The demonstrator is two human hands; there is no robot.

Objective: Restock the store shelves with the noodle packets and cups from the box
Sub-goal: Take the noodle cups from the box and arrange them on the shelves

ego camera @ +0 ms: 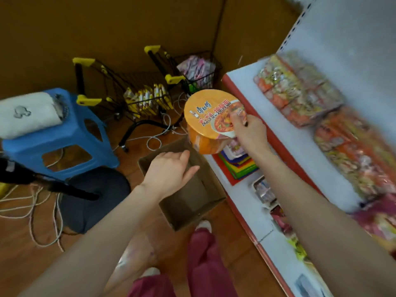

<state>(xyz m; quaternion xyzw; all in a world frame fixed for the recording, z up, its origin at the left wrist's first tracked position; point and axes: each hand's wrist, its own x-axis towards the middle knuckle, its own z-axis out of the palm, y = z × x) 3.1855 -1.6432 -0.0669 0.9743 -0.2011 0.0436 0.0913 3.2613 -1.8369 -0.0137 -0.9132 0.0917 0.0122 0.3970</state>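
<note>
One orange cup point(211, 113) is held in the air above the far end of the box point(192, 202), beside the shelf point(252, 88) edge. Its lid is tilted toward the camera and the right grip point(250, 130) grasps its rim. The left grip point(169, 168) hangs released, fingers straight, over the one open box on the floor. Noodle packs point(300, 88) lie in two heaps on the shelf, too blurred to count. Two carts point(132, 97) stand behind, near one blue stool point(57, 138). The right arm hides part of the lower tier.

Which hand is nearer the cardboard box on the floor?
Left. The left hand is open right over the box opening; the right hand grips the noodle cup higher up, toward the shelf.
</note>
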